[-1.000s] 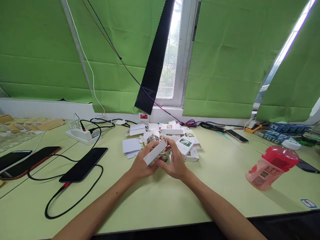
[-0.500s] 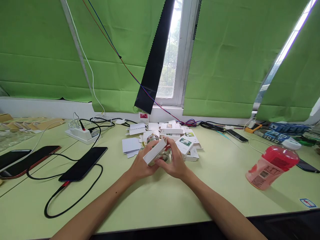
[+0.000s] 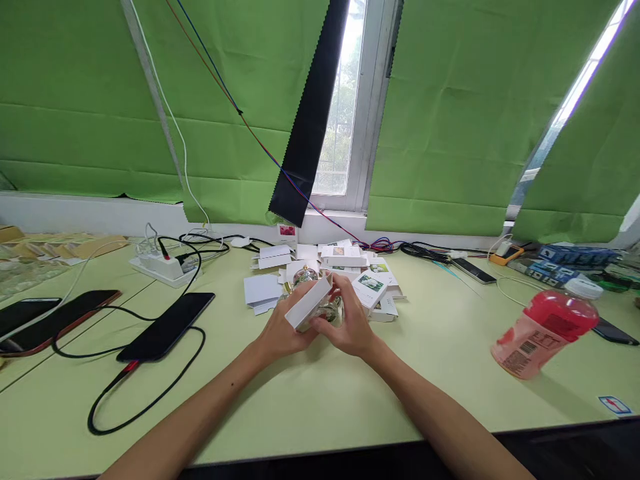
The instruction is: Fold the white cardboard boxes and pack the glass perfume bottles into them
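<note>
A small white cardboard box (image 3: 309, 303), long and flat, sits tilted near the middle of the frame, its right end raised. Just behind and below it is a small glass bottle (image 3: 331, 311), mostly hidden.

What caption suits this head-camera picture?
Two hands, left hand and right hand, hold a small white box.

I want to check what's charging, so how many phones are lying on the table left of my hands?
3. One black phone lies nearest the left hand, with a cable plugged in. A red-edged phone lies further left, and another dark phone sits at the table's left edge, partly cut off.
</note>
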`<action>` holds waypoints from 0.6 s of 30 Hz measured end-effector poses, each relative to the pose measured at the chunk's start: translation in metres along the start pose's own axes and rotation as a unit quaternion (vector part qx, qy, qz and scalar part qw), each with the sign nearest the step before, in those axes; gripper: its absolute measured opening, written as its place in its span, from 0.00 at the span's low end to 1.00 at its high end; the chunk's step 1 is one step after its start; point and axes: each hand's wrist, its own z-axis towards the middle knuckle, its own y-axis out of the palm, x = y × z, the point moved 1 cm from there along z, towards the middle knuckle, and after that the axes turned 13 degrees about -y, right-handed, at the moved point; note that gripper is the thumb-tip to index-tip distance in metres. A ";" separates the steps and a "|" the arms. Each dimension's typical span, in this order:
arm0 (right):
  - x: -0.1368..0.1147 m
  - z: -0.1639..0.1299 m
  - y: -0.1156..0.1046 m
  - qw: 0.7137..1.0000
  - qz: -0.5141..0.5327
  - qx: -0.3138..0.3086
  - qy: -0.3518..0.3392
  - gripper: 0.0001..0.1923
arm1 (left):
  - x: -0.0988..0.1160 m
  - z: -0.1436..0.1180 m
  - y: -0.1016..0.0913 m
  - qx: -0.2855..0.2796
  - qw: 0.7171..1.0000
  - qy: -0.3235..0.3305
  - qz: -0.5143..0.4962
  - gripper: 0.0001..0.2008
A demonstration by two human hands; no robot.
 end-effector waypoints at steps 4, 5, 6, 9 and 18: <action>0.000 0.000 0.000 1.000 0.001 0.000 0.004 0.36 | -0.001 0.000 0.000 -0.007 1.000 -0.012 -0.013 0.34; 0.000 0.001 0.000 1.000 0.001 0.000 0.006 0.36 | -0.001 -0.001 0.001 -0.010 1.000 -0.017 -0.015 0.34; 0.000 0.001 0.000 1.000 0.002 -0.001 0.007 0.36 | -0.001 -0.001 0.001 -0.014 1.000 -0.020 -0.016 0.34; -0.001 0.001 0.000 1.000 0.003 0.001 0.010 0.36 | -0.001 -0.001 0.001 -0.021 0.999 -0.018 -0.019 0.34; 0.001 -0.001 0.001 1.000 -0.004 -0.005 0.015 0.36 | 0.003 0.001 -0.001 -0.024 0.999 -0.020 0.009 0.32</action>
